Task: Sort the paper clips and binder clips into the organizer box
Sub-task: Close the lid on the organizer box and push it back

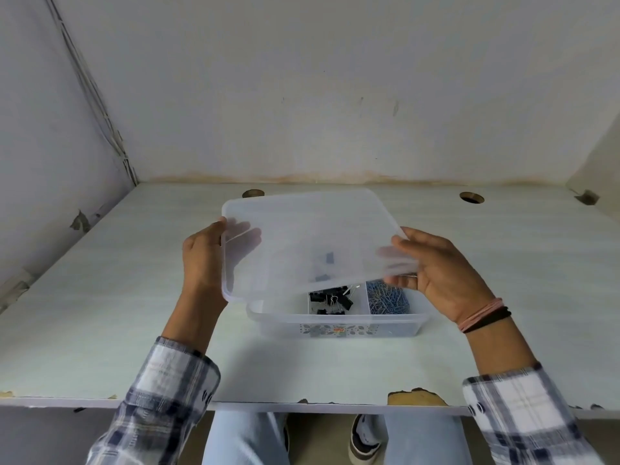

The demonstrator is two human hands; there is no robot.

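Note:
A clear plastic organizer box (pixel 339 325) stands on the desk in front of me. Its middle compartment holds black binder clips (pixel 330 300); the right compartment holds a heap of blue and silver paper clips (pixel 385 298). A translucent lid (pixel 308 243) hovers tilted over the box and hides its back part. My left hand (pixel 204 260) grips the lid's left edge, and my right hand (pixel 439 270) grips its right front corner.
The pale desk (pixel 100 313) has two round cable holes (pixel 471 197) near the back wall and a chipped front edge (pixel 416 397). Walls close in at the back and left. My knees and a shoe show below the desk edge.

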